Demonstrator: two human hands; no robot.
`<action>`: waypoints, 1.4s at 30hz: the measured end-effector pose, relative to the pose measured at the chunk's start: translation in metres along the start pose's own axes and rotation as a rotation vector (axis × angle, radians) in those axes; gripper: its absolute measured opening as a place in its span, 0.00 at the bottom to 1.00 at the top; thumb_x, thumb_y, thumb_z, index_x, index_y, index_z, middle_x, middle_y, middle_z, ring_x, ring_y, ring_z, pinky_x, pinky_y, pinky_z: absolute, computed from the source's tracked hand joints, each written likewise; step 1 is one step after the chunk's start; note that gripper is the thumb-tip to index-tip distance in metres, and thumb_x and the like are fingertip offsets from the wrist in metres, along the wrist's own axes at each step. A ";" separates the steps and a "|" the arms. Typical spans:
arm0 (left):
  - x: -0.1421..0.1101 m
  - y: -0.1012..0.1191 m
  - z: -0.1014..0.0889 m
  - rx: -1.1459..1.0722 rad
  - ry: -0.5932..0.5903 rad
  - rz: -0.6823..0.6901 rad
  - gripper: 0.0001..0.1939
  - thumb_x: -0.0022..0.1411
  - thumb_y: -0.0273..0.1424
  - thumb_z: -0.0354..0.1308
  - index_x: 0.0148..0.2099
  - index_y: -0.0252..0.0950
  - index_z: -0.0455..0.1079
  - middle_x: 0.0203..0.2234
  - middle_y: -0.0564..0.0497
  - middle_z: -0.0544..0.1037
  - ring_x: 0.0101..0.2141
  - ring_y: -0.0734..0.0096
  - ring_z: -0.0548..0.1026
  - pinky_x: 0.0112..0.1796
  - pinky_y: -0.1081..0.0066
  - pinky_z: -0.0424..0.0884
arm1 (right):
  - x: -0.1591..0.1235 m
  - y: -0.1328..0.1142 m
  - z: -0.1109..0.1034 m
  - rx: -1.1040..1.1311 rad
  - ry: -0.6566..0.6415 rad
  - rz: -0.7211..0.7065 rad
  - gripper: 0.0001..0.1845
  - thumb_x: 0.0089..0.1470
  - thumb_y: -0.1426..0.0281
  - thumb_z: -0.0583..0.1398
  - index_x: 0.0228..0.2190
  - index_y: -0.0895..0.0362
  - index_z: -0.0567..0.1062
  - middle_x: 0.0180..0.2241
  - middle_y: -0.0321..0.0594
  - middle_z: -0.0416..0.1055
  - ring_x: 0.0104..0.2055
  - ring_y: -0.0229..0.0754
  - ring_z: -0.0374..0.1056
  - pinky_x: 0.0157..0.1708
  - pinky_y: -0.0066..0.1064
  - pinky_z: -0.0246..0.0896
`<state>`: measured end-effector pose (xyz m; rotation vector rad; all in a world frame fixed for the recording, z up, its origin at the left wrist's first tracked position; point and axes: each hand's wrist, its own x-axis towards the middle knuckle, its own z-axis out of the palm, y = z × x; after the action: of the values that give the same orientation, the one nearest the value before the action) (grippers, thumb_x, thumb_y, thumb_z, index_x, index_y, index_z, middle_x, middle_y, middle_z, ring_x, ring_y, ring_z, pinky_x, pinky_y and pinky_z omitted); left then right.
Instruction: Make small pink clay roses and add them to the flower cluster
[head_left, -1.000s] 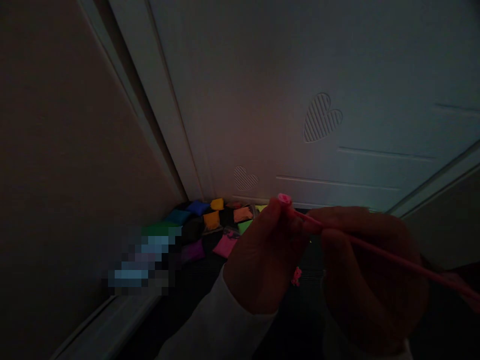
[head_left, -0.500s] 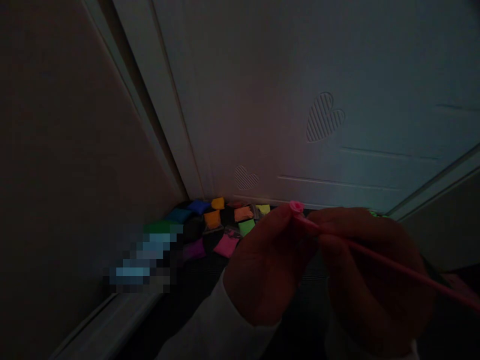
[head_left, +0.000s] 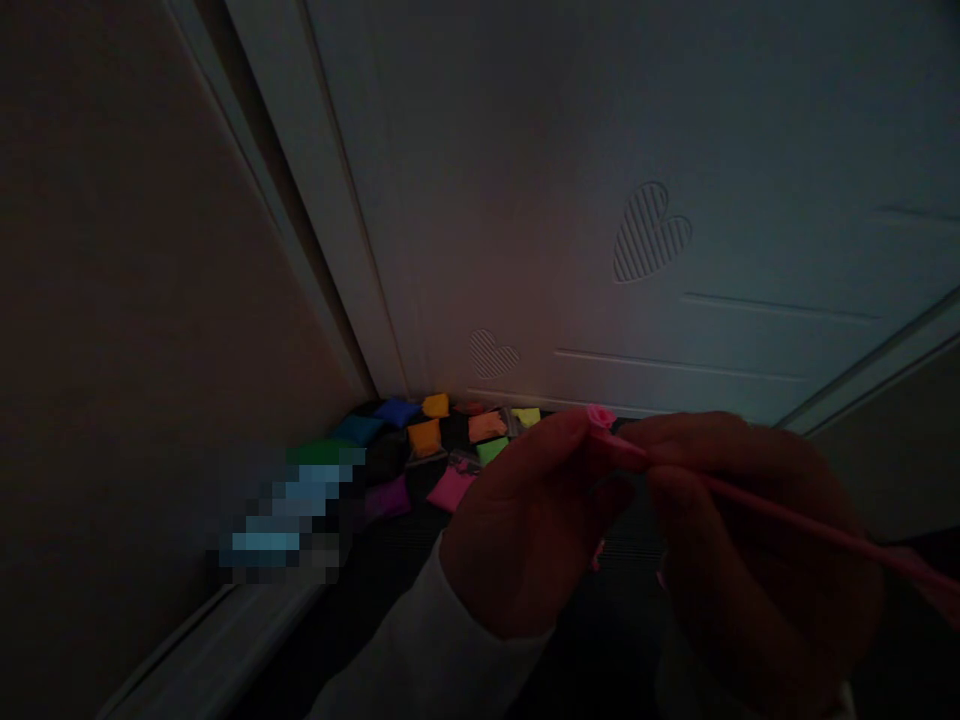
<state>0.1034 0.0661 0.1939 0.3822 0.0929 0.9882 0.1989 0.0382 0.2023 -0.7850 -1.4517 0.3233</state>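
Between thumb and fingers, my left hand (head_left: 517, 530) pinches a small pink rose-like coil (head_left: 600, 416), its spiral end facing up, just above the fingertips. From it a long, thin pink strand (head_left: 795, 518) runs down to the right; whether it is a soft strip or a stiff stick I cannot tell in this dim light. Close beside the coil, my right hand (head_left: 765, 540) is closed on that strand, thumb below and fingers above. The strand widens near the right edge. Behind my left hand lie a pink packet (head_left: 451, 488) and a light green packet (head_left: 493, 451), both partly covered.
Several coloured packets lie on the dark surface: purple (head_left: 390, 497), orange (head_left: 425, 438), peach (head_left: 487, 426), blue (head_left: 397, 411) and green (head_left: 324, 453). A pixelated bright area (head_left: 300, 510) is at left. A pale panel (head_left: 525, 200) with embossed hearts rises behind.
My right hand has shifted slightly right and turned. The coil has moved slightly right with my left fingertips, and more of the strand shows between the hands. Pink bits now show below them.
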 end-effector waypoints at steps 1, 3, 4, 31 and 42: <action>0.000 0.001 0.000 0.009 -0.004 -0.003 0.09 0.53 0.27 0.47 0.27 0.32 0.68 0.23 0.52 0.71 0.28 0.79 0.68 0.29 0.78 0.63 | 0.000 0.000 0.000 0.008 0.002 0.008 0.09 0.44 0.79 0.54 0.30 0.57 0.69 0.28 0.36 0.66 0.32 0.36 0.63 0.29 0.28 0.58; 0.001 0.003 -0.001 0.021 -0.002 -0.007 0.09 0.53 0.26 0.47 0.27 0.32 0.68 0.23 0.52 0.71 0.28 0.79 0.68 0.28 0.78 0.62 | -0.001 0.000 -0.001 0.020 0.008 0.019 0.09 0.45 0.79 0.54 0.30 0.57 0.68 0.28 0.36 0.66 0.32 0.36 0.63 0.29 0.28 0.58; 0.001 0.003 -0.001 0.024 0.000 -0.004 0.09 0.53 0.26 0.47 0.27 0.32 0.68 0.23 0.53 0.71 0.28 0.79 0.68 0.28 0.78 0.62 | -0.001 0.000 -0.001 0.023 0.010 0.021 0.09 0.45 0.79 0.53 0.30 0.57 0.68 0.28 0.36 0.66 0.32 0.36 0.63 0.29 0.28 0.59; 0.004 0.008 -0.005 0.056 -0.101 -0.076 0.08 0.53 0.28 0.48 0.27 0.33 0.67 0.21 0.54 0.68 0.27 0.79 0.67 0.30 0.77 0.61 | -0.002 -0.001 -0.002 0.168 0.019 0.103 0.08 0.45 0.78 0.53 0.29 0.55 0.67 0.28 0.37 0.65 0.32 0.39 0.64 0.31 0.34 0.61; 0.002 0.002 -0.005 0.065 -0.069 -0.062 0.09 0.53 0.28 0.47 0.27 0.32 0.67 0.23 0.53 0.67 0.29 0.77 0.65 0.35 0.73 0.60 | 0.001 0.003 -0.001 0.261 0.012 0.136 0.07 0.44 0.79 0.55 0.28 0.56 0.65 0.26 0.34 0.67 0.31 0.35 0.65 0.32 0.29 0.63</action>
<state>0.1018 0.0704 0.1906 0.4699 0.0746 0.9116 0.2010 0.0408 0.2006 -0.6728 -1.3155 0.5982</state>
